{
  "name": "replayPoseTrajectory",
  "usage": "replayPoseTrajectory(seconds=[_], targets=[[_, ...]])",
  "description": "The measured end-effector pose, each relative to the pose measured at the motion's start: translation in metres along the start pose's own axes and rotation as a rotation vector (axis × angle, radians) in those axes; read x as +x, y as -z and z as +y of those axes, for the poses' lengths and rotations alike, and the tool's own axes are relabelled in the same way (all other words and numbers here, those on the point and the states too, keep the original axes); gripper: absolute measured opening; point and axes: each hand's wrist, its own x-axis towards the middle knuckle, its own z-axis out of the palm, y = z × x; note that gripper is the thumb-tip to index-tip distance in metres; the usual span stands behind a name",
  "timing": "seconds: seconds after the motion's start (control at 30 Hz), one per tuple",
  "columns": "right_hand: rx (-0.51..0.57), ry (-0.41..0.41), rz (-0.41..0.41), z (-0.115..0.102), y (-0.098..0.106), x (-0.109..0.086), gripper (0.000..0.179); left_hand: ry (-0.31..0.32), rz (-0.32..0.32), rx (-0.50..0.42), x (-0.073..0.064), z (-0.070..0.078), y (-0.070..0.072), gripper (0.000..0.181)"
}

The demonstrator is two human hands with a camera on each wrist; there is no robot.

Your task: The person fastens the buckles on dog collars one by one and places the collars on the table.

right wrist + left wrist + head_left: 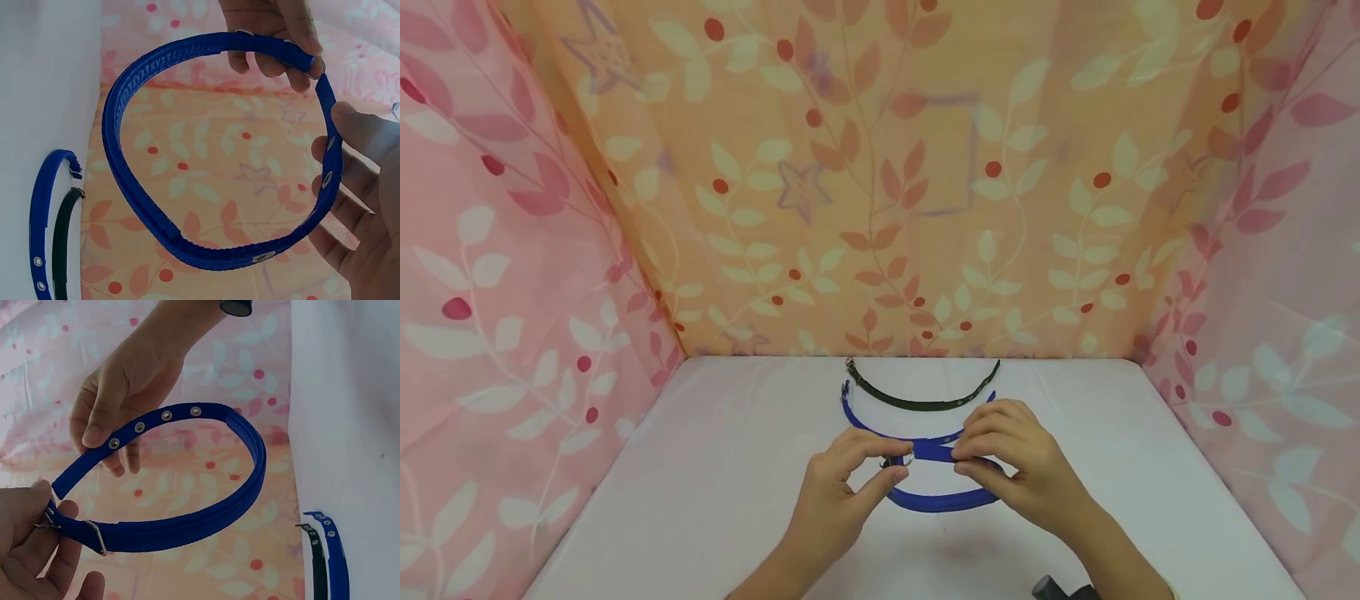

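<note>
A blue collar (187,528) with metal eyelets is bent into a loop between both hands, above the table. My left hand (841,485) pinches its buckle end; in the left wrist view the metal buckle (47,519) shows at those fingertips. My right hand (1030,467) pinches the eyelet end of the strap between thumb and fingers. In the right wrist view, the pointed tip (324,84) of that end lies at the buckle's metal frame (319,67); whether it has entered the frame I cannot tell.
Behind the hands, a second blue collar (868,423) and a dark green collar (925,406) lie curved on the white table (715,467). A dark object (1051,588) shows at the front edge near the right forearm. Patterned cloth (880,208) closes off the back and sides.
</note>
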Motion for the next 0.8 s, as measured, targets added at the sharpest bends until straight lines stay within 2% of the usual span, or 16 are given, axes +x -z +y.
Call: replayPoseTrajectory(seconds=[0.17, 0.33, 0.57, 0.7, 0.8], targets=[[0.004, 0.043, -0.009, -0.0052, 0.0014, 0.0024, 0.012, 0.028, -0.022, -0.003, -0.0038, -0.0009, -0.004, 0.022], [-0.004, 0.029, -0.041, -0.0073, 0.0005, 0.0019, 0.012, 0.05, -0.036, -0.006, -0.003, -0.002, -0.0054, 0.022], [0.006, 0.003, -0.019, -0.0076, -0.0032, 0.0006, 0.012, 0.162, -0.045, -0.043, -0.0042, -0.0007, -0.0049, 0.021], [0.015, -0.009, -0.003, -0.0082, -0.005, -0.0001, 0.011, 0.189, -0.051, -0.06, -0.0035, 0.0006, -0.005, 0.021], [0.013, -0.037, 0.0, -0.0091, -0.0069, -0.0013, 0.01, 0.232, -0.065, -0.077, -0.0026, 0.0022, -0.0057, 0.02]])
